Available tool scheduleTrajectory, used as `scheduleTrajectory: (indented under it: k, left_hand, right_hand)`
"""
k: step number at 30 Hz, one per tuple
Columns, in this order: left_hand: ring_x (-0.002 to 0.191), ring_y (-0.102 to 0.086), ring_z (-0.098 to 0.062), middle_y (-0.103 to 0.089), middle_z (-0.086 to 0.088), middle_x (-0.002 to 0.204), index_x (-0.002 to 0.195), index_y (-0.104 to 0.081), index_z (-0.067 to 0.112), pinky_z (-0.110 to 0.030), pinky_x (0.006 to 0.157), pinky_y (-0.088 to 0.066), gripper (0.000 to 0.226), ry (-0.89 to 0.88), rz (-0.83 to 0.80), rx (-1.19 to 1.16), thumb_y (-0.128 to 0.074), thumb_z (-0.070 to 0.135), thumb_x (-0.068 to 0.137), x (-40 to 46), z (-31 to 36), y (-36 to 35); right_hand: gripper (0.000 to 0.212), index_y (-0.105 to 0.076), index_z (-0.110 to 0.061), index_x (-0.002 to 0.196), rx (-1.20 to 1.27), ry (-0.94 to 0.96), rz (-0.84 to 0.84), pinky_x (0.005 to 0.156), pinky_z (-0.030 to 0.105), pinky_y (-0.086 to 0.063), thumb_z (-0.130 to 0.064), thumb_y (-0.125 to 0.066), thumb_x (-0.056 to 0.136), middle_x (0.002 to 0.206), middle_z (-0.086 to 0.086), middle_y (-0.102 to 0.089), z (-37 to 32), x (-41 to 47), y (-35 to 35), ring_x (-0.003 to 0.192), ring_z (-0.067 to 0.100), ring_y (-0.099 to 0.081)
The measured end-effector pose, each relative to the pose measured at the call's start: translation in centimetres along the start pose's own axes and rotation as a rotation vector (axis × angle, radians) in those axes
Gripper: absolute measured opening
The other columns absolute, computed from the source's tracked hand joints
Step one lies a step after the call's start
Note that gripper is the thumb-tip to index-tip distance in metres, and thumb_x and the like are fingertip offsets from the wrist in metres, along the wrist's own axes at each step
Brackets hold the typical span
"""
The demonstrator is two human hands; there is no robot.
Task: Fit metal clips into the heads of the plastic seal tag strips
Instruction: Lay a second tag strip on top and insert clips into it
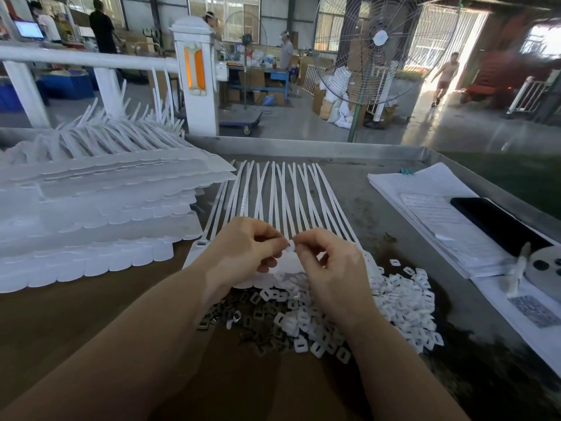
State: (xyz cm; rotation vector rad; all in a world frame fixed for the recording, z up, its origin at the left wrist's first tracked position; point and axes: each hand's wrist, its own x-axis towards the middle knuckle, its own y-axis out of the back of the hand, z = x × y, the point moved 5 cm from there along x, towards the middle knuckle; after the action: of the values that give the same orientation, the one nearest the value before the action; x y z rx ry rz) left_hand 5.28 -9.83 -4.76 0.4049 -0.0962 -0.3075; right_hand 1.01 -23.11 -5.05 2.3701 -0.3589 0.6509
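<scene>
My left hand [243,247] and right hand [331,262] both pinch small white piece [292,246] above seal strips [273,192]; metal clips [243,317] below.

Seal tag strips' heads [282,268] behind both hands; paper sheets [440,214] cut off rightward.

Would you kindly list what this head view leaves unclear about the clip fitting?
- Small white piece pinched between left hand and right hand: fingertips cover most of it; any metal clip inside is too small to see.
- Strip heads: mostly hidden under the hands.
- Dark clips: blurred, partly behind the left wrist.
</scene>
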Motion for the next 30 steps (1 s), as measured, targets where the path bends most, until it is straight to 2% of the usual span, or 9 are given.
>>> scheduleTrajectory:
  k: [4,7,10,14,17,20,24,27,30]
  left_hand:
    - [0.059,-0.061,0.003,-0.069,0.011,0.069,0.081,-0.07,0.023,-0.006,0.051,-0.042,0.006,-0.039,-0.211,0.179,-0.065,0.023,0.084,-0.9,0.4,-0.2]
    - [0.069,-0.063,0.004,-0.071,0.014,0.077,0.087,-0.073,0.024,-0.006,0.063,-0.046,0.008,-0.115,-0.321,0.343,-0.067,0.022,0.082,-1.5,0.8,-1.0]
    - [0.074,-0.062,0.007,-0.071,0.015,0.084,0.093,-0.074,0.026,-0.007,0.074,-0.047,0.012,-0.155,-0.319,0.438,-0.067,0.022,0.083,-1.7,0.8,-1.4]
    - [0.078,-0.062,0.007,-0.07,0.018,0.083,0.085,-0.073,0.029,-0.014,0.081,-0.048,0.009,-0.157,-0.308,0.55,-0.071,0.024,0.079,-1.8,0.8,-0.6]
    - [0.074,-0.058,0.008,-0.064,0.023,0.077,0.085,-0.071,0.032,-0.005,0.066,-0.041,0.01,-0.148,-0.38,0.642,-0.074,0.028,0.076,-2.3,0.7,-0.8]
    - [0.072,-0.049,0.007,-0.052,0.025,0.075,0.098,-0.069,0.035,-0.007,0.058,-0.031,0.021,-0.146,-0.416,0.736,-0.071,0.031,0.077,-2.4,0.5,-1.3]
    - [0.074,-0.045,0.003,-0.045,0.024,0.076,0.101,-0.069,0.034,-0.01,0.064,-0.029,0.02,-0.179,-0.387,0.787,-0.068,0.031,0.081,-2.4,0.5,-1.7]
    - [0.078,-0.045,0.0,-0.044,0.024,0.076,0.101,-0.069,0.033,-0.012,0.068,-0.031,0.018,-0.195,-0.375,0.79,-0.065,0.032,0.083,-2.4,0.4,-1.8]
    - [0.084,-0.045,-0.002,-0.046,0.021,0.08,0.103,-0.068,0.032,-0.017,0.078,-0.033,0.018,-0.21,-0.345,0.792,-0.059,0.033,0.088,-2.3,0.3,-1.7]
  right_hand:
    - [0.009,-0.067,-0.016,0.088,-0.021,-0.019,0.054,0.071,0.028,-0.05,-0.012,-0.059,0.086,0.08,-0.008,-0.065,0.3,0.0,0.2,0.076,0.008,-0.057]
    - [0.009,-0.067,-0.014,0.088,-0.038,-0.016,0.083,0.071,0.033,-0.051,-0.011,-0.059,0.086,0.08,-0.005,-0.066,0.4,0.1,0.3,0.077,0.012,-0.058]
    - [0.01,-0.067,-0.014,0.088,-0.051,-0.02,0.081,0.071,0.033,-0.051,-0.01,-0.059,0.086,0.08,-0.004,-0.066,0.5,-0.1,0.3,0.077,0.012,-0.058]
    - [0.01,-0.067,-0.014,0.086,-0.099,-0.039,0.101,0.071,0.03,-0.049,-0.01,-0.059,0.086,0.079,-0.004,-0.066,0.8,-0.1,0.4,0.076,0.012,-0.057]
    - [0.009,-0.067,-0.015,0.086,-0.163,-0.051,0.097,0.07,0.027,-0.048,-0.012,-0.058,0.086,0.078,-0.005,-0.065,1.0,0.0,0.3,0.076,0.012,-0.057]
    - [0.009,-0.067,-0.015,0.088,-0.179,-0.058,0.074,0.072,0.029,-0.049,-0.013,-0.058,0.087,0.08,-0.004,-0.065,1.0,0.0,0.2,0.077,0.012,-0.057]
    - [0.011,-0.067,-0.014,0.091,-0.188,-0.052,0.055,0.075,0.03,-0.049,-0.013,-0.057,0.087,0.083,-0.003,-0.067,0.9,-0.2,0.1,0.081,0.013,-0.057]
    - [0.01,-0.066,-0.016,0.091,-0.196,-0.06,0.049,0.074,0.025,-0.045,-0.014,-0.056,0.088,0.083,-0.003,-0.066,0.9,-0.2,0.1,0.08,0.011,-0.055]
    - [0.011,-0.066,-0.015,0.091,-0.201,-0.058,0.047,0.074,0.025,-0.045,-0.013,-0.057,0.088,0.084,-0.003,-0.066,0.9,-0.2,0.1,0.08,0.011,-0.055]
